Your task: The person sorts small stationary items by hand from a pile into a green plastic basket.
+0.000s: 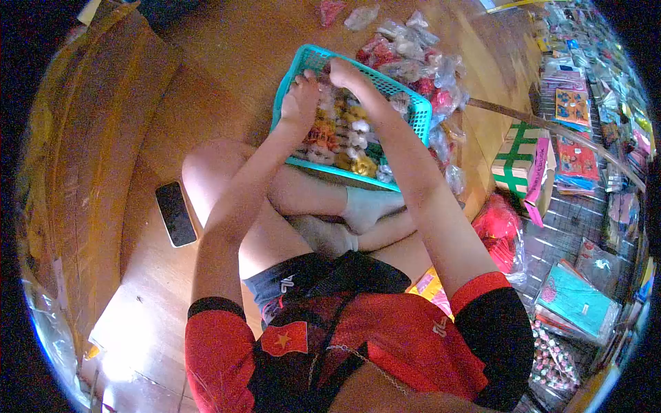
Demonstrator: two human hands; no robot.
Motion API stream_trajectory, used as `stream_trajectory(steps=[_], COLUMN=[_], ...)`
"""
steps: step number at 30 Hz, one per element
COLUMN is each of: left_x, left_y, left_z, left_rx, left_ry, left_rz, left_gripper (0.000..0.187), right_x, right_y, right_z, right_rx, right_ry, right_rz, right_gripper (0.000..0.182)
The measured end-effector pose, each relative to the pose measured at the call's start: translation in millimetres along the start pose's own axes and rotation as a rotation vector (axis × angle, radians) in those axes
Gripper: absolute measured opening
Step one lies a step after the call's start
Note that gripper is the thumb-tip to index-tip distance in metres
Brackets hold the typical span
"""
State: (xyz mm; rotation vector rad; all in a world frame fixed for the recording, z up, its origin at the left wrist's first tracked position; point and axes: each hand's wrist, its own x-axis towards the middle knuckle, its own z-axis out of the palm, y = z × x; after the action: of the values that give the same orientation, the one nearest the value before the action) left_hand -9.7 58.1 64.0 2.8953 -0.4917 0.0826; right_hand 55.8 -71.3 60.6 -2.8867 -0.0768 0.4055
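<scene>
A turquoise plastic basket (418, 110) stands on the floor in front of my crossed legs. Inside lie small orange, yellow and white pieces (337, 134), too blurred to name. My left hand (300, 102) is over the basket's far left part, its fingers bent downward; whatever they grip is hidden. Close beside it, my right hand (350, 77) is at the far side of the basket, with most of its fingers turned out of sight. A small gap separates the two hands.
Several clear bags with red and white contents (420, 58) lie beyond and right of the basket. A phone (175, 214) rests on the wooden floor by my left knee. To the right are a green-taped box (515, 162), a red bagged bundle (499, 234) and a rack of packets (575, 165).
</scene>
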Motion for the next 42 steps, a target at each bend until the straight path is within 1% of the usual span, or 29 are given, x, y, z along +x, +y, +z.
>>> stream_trajectory(steps=[1,4,7,10,13,14,16,18,20,22,23,24,26,27,30,33,34,37,38,41,42], left_x=[2.4,-0.2,9.4,9.1,14.3,13.4,8.3,11.9,15.4,14.4,15.8,18.2,18.4,17.6,17.7,16.6,15.6,10.2,9.1,7.7,8.3], left_y=[0.1,-11.6,-16.4,-20.6,-21.3,-21.5,-18.4,-18.4,-13.1,-10.5,-10.2,-12.1,-13.7,-15.5,-17.2,-18.0,-17.6,-15.2,-13.6,-12.0,-12.8], left_z=[2.7,0.2,5.2,24.0,30.8,32.1,34.0,34.5,23.1,1.9,3.8,6.2,8.2,6.5,4.0,6.9,8.1,9.4,8.5,5.7,9.1], left_rx=[-0.026,-0.088,-0.214,-0.168,-0.166,-0.17,-0.184,-0.156,-0.138,-0.121,-0.13,-0.138,-0.154,-0.161,-0.173,-0.174,-0.175,-0.176,-0.165,-0.151,-0.158], left_ry=[-0.009,-0.119,-0.174,0.011,-0.033,-0.015,0.019,-0.052,-0.119,-0.183,-0.18,-0.178,-0.173,-0.17,-0.192,-0.24,-0.257,-0.21,-0.214,-0.234,-0.246], left_rz=[-0.064,0.167,0.147,0.182,0.229,0.216,0.19,0.202,0.202,0.173,0.175,0.175,0.18,0.187,0.192,0.21,0.218,0.208,0.212,0.217,0.214], left_gripper=[0.016,0.014,0.012,0.009,0.007,0.007,0.005,0.006,0.006,0.008,0.009,0.009,0.01,0.01,0.009,0.011,0.012,0.013,0.013,0.014,0.015], right_x=[-0.7,5.7,1.3,-20.4,-34.3,-38.3,-61.8,-67.1,-75.5,-82.1,-83.9,-80.7,-70.6,-68.9,-68.5,-77.3,-74.4,-79.9,-81.1,-74.1,-75.4], right_y=[-1.9,6.4,15.9,14.1,12.6,16.3,13.6,47.7,86.8,113.1,124.4,140.5,166.9,167.3,167.0,152.8,156.0,139.0,128.2,96.7,68.3], right_z=[-0.4,6.6,17.7,21.0,26.8,22.8,-21.4,-46.8,-63.6,-70.4,-70.7,-64.4,-54.8,-54.3,-61.0,-74.5,-75.8,-98.9,-107.9,-110.6,-112.5], right_rx=[0.011,0.077,0.131,0.05,0.096,0.175,0.33,0.491,0.297,0.026,-0.107,-0.015,0.027,0.05,-0.056,0.107,-0.101,0.359,0.296,0.573,0.689], right_ry=[0.015,-0.019,0.083,0.106,0.305,0.336,0.392,0.486,0.601,0.643,0.659,0.535,0.446,0.401,0.365,0.37,0.595,0.603,0.651,0.407,0.282], right_rz=[-0.006,-0.022,0.011,-0.118,-0.29,-0.264,-0.208,-0.176,-0.039,-0.076,-0.096,-0.048,-0.079,-0.094,-0.107,-0.067,-0.22,-0.066,-0.056,-0.04,0.013], right_gripper=[0.024,0.023,0.022,0.025,0.03,0.03,0.03,0.027,0.033,0.04,0.043,0.051,0.049,0.048,0.046,0.045,0.046,0.047,0.049,0.049,0.05])
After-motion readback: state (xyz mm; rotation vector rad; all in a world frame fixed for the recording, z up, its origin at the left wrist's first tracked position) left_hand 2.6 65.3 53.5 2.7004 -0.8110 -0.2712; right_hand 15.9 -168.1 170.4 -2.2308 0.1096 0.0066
